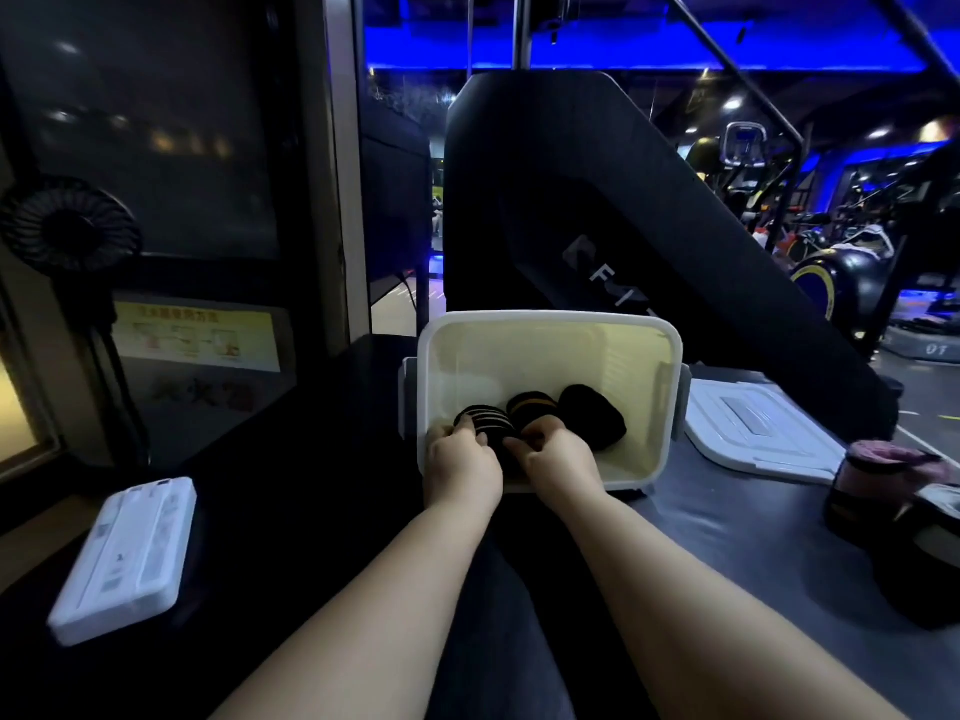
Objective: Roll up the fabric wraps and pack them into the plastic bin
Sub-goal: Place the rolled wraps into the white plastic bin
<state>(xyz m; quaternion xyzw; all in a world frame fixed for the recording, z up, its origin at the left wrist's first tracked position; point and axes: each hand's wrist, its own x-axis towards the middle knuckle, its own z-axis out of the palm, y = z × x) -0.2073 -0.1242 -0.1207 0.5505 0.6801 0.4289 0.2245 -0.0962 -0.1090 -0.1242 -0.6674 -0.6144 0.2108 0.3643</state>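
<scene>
- desk [727, 543]: dark top that carries everything. The task things sit mid to right.
- plastic bin [545, 317]: white, lid off, middle of the desk, mouth facing the person. It looks tipped toward them, but I can't tell for sure with the wide lens. Risk: pushing down on the near wall could rock or slide it.
- lid [753, 428]: lies flat, just right of the bin.
- white flat case [130, 553]: near left on the desk, well apart from the bin, not part of the job.
- waiting wraps [872, 470]: a pinkish roll and darker fabric at the far right edge, partly cut off, not packed yet.
- plain black roll [592, 415]: in the bin, right end of the row.
- gold-banded roll [530, 403]: middle of the row, touching its neighbours.
- striped roll [485, 420]: left end of the row, in the bin by the near wall, held in both hands.
- left hand [462, 465]: fingers curled round the roll's left side.
- right hand [558, 462]: fingertips pinch its right side, and seem to overlap the gold-banded roll.
- Risks: if the hands let go before the roll is wedged in, its tail may spring loose and unwind. A right-hand nudge could also tip the gold-banded roll. There's not much room left along the near wall.
</scene>
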